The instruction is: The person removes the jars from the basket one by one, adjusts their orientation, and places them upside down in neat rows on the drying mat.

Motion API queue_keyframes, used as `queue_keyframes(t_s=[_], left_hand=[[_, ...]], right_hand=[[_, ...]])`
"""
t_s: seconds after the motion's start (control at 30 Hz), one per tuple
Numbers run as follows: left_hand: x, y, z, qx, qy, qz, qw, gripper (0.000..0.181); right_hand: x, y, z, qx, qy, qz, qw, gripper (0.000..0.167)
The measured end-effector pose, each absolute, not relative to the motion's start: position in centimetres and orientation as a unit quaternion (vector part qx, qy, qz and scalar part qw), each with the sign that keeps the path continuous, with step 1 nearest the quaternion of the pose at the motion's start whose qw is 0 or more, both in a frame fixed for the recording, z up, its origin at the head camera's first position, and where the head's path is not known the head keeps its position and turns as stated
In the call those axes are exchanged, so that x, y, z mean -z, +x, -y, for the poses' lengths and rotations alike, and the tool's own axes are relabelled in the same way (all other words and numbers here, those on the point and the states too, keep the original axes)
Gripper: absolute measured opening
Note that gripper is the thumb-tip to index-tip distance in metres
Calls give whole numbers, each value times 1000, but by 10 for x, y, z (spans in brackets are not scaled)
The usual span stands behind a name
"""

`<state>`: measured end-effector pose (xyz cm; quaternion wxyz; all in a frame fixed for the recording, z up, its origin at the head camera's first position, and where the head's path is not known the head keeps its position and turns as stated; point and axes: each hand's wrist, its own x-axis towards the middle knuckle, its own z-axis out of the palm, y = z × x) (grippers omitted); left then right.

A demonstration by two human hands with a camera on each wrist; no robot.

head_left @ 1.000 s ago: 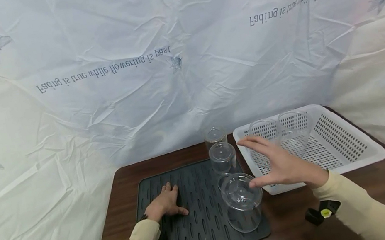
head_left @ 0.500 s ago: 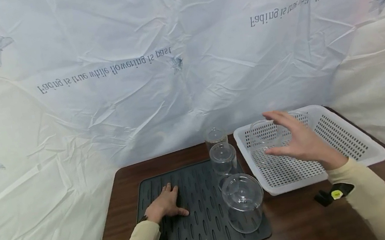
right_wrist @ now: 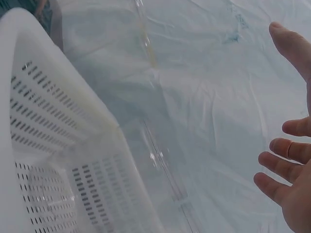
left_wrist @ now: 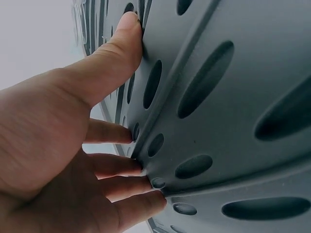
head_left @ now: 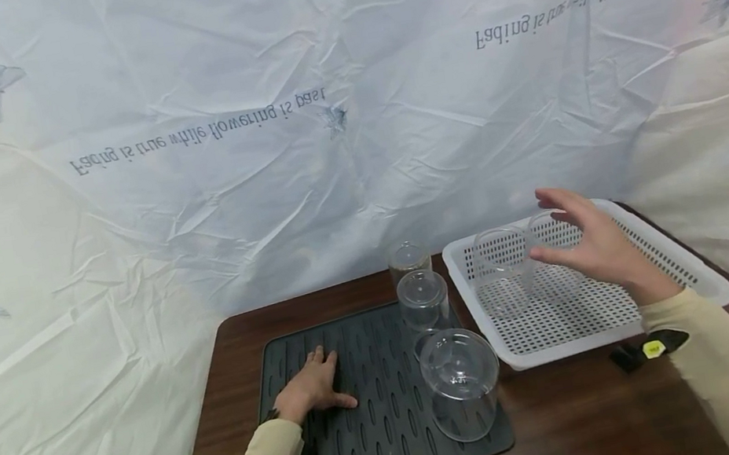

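Observation:
My left hand (head_left: 311, 385) rests on the dark ribbed mat (head_left: 383, 415), its fingers spread; in the left wrist view its fingertips (left_wrist: 141, 199) touch the mat's slotted surface. Above the white perforated basket (head_left: 510, 358) hovers my right hand (head_left: 604, 249), thumb and fingers apart. Nothing sits between those fingers in the right wrist view. Two clear cups (head_left: 502, 269) stand in the basket; the right one is partly behind the hand, and whether the fingers touch it I cannot tell. On the mat's right side is a large clear cup (head_left: 463, 395).
Behind the large cup stand a smaller clear cup (head_left: 423, 302) and another (head_left: 408, 259) at the back. The brown wooden table (head_left: 552, 420) shows along the front. A white patterned sheet (head_left: 355, 165) hangs behind everything.
My right hand has moved right and back, from beside the large cup on the mat to over the basket. The left hand has stayed in place.

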<state>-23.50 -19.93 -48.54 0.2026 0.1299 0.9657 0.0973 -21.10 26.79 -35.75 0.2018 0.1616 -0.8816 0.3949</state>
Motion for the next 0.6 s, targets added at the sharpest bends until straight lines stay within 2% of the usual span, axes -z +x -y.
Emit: queue_keyframes(t_s=[0.2, 0.6], left_hand=[[485, -233, 199, -97, 130, -965, 207, 101], [483, -233, 199, -98, 129, -965, 205, 101]], right_hand=[[362, -219, -282, -408, 159, 875, 209, 91], [374, -230, -306, -427, 85, 885, 166, 94]])
